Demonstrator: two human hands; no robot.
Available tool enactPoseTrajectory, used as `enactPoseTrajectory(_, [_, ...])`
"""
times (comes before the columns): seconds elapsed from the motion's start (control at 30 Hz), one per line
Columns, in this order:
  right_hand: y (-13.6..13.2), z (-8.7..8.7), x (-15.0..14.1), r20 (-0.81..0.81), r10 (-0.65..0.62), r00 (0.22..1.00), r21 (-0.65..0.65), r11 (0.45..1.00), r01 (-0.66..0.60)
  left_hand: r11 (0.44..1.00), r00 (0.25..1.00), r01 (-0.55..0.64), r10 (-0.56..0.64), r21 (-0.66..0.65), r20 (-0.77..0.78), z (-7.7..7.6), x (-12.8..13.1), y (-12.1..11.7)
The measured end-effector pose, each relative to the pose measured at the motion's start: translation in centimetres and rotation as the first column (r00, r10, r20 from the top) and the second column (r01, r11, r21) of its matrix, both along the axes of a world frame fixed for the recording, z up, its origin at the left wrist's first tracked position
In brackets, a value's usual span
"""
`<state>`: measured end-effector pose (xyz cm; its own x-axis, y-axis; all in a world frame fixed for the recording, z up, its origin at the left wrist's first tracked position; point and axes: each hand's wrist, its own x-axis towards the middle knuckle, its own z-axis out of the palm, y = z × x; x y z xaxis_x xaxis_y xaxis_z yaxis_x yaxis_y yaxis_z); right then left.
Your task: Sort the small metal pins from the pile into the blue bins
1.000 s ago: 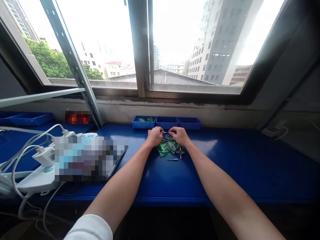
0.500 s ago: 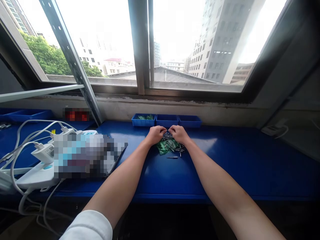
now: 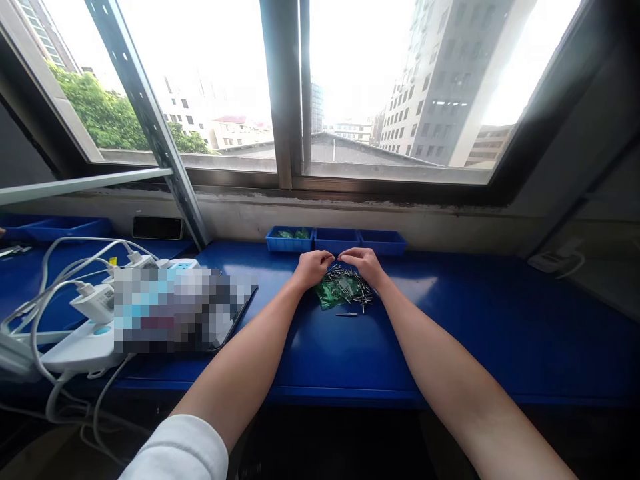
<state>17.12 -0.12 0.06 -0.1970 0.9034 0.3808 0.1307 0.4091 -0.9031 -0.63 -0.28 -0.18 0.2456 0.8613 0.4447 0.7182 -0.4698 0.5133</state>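
My left hand [image 3: 313, 268] and my right hand [image 3: 364, 265] meet fingertip to fingertip, both closed in a pinch. Between them is a small, thin metal piece [image 3: 337, 258], mostly covered by the fingers; its exact kind is too small to tell. Just below lies a loose pile of slim metal pins [image 3: 350, 279], spread over and around a green plastic bag [image 3: 330, 295]. One single pin [image 3: 347, 315], thin at one end and thicker at the other, rests on the blue tabletop [image 3: 340, 357] in front of the pile.
Behind my hands stand three blue bins: the left bin [image 3: 290, 245] holds green bags, beside a middle bin [image 3: 337, 248] and a right bin [image 3: 383, 250]. To the left are a power strip [image 3: 83, 347] with white cables and a blurred flat object [image 3: 175, 310]. A phone [image 3: 157, 228] leans farther back.
My right hand's fingers have stretched out and drawn slightly right, showing more of the pile beneath. My left hand stays about where it was. The view has shifted a little.
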Motion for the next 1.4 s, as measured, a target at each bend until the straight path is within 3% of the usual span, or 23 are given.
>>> enactPoseTrajectory(0.1, [0.0,0.1,0.1,0.031,-0.074,0.997,0.020,0.997,0.073,0.996,0.997,-0.073,0.072,0.046,0.012,0.0,-0.1,0.0])
enactPoseTrajectory(0.17, [-0.1,0.2,0.3,0.101,-0.198,0.975,0.055,0.980,0.194,0.986,0.988,-0.151,0.150,0.067,0.023,0.0,-0.5,0.2])
enactPoseTrajectory(0.27, [-0.1,0.2,0.6,0.239,-0.430,0.871,0.173,0.901,0.397,0.961,0.961,-0.276,0.275,0.021,0.030,0.1,-1.5,0.5])
enactPoseTrajectory(0.33, [0.1,0.0,1.0,0.302,-0.513,0.804,0.234,0.857,0.459,0.929,0.930,-0.366,0.367,-0.047,0.027,0.4,-2.3,0.6])
enactPoseTrajectory(0.5, [0.8,-0.7,1.8,0.434,-0.569,0.698,0.219,0.819,0.531,0.854,0.862,-0.502,0.507,-0.135,-0.002,0.9,-3.6,0.4])
enactPoseTrajectory(0.7, [1.1,-0.9,2.3,0.488,-0.576,0.656,0.168,0.799,0.577,0.872,0.891,-0.452,0.451,-0.187,-0.053,0.4,-3.5,0.8])
enactPoseTrajectory(1.0, [1.5,-0.4,3.8,0.421,-0.551,0.720,0.107,0.819,0.564,0.971,0.987,-0.158,0.153,-0.180,-0.043,-0.4,-2.9,1.3])
enactPoseTrajectory(1.2, [1.9,-0.5,4.7,0.256,-0.557,0.790,0.155,0.831,0.535,0.979,0.972,-0.164,0.140,-0.120,-0.187,-0.6,-2.0,1.2])
enactPoseTrajectory(1.4, [2.0,-0.7,4.7,0.270,-0.548,0.792,0.169,0.836,0.522,0.973,0.961,-0.164,0.121,-0.161,-0.250,-0.1,-1.6,0.7])
